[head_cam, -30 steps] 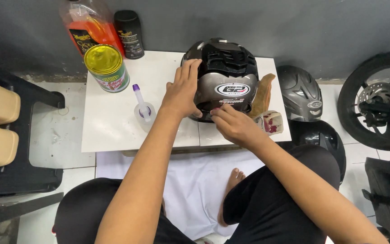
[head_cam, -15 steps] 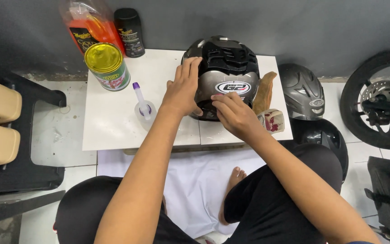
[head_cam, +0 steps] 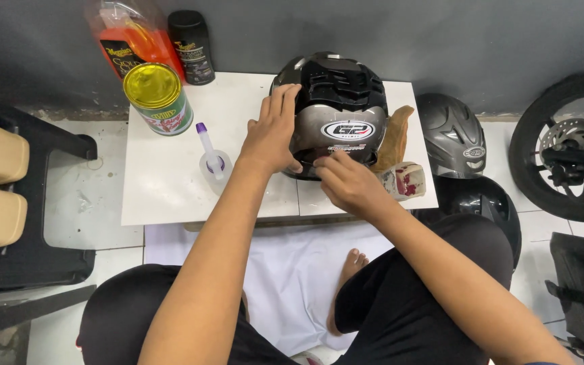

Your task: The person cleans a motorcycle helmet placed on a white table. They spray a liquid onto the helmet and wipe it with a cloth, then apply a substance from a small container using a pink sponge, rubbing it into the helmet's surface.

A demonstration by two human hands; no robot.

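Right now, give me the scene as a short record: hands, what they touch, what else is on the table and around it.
left hand: flat on the left side of the helmet, steadying it
right hand: fingertips at the helmet's lower rear edge
helmet: black and grey, rear toward the camera, on the white table
table, left: green tin with yellow lid, small squeeze bottle with purple tip
table, back: orange jug, black bottle
table, right: brown cloth, stained sponge
floor, right: two more helmets, wheel

glossy plastic helmet (head_cam: 336, 115), smooth white tabletop (head_cam: 163, 182)
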